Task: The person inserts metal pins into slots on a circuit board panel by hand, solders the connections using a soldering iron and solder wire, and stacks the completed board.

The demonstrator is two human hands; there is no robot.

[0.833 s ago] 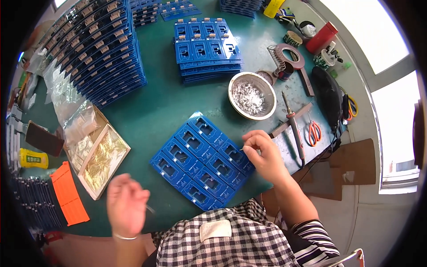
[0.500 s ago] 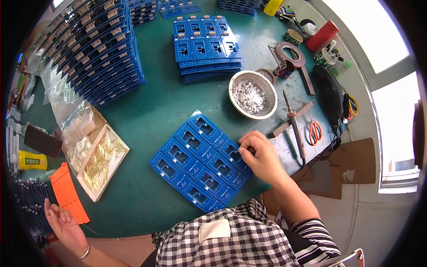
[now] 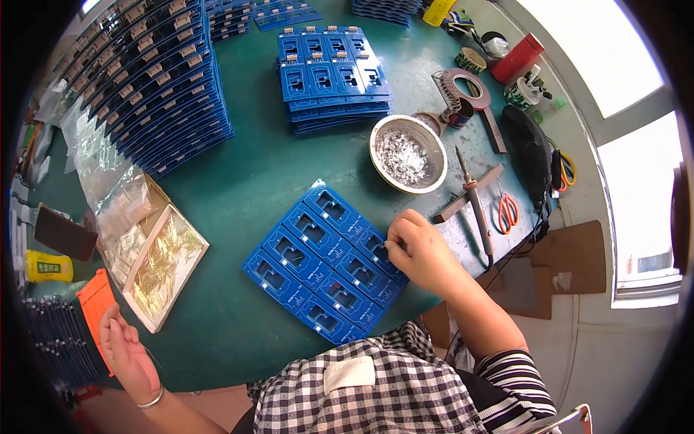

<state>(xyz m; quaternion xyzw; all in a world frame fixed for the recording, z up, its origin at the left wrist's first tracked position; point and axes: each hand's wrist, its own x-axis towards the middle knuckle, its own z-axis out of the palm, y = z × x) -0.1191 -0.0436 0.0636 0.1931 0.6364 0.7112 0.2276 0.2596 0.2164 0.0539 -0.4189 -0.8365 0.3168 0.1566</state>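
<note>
A blue circuit board panel (image 3: 336,249) with several cut-out sections lies flat and turned at an angle before me. My right hand (image 3: 423,253) rests at its right side, thumb and fingers pinched together against the board; anything between the fingertips is too small or hidden to make out. Off at the lower left, my left hand (image 3: 130,354) is raised with fingers curled, and a thin wire-like pin (image 3: 152,358) sticks out from it. Close by that hand is an orange strip (image 3: 101,315). A divided box (image 3: 189,269) holding many fine gold-coloured pins sits beyond it.
Tall blue board stacks (image 3: 170,94) rise at the far left, with a lower stack (image 3: 332,79) at the back. Right of the panel are a bowl of silvery scraps (image 3: 405,155), a soldering iron (image 3: 475,210) on a metal bar, orange-handled scissors (image 3: 507,212) and a red cylinder (image 3: 517,59).
My left hand has moved right and slightly up, closer to the pin box, with the thin pin still in it. My right hand stays at the panel's right side.
</note>
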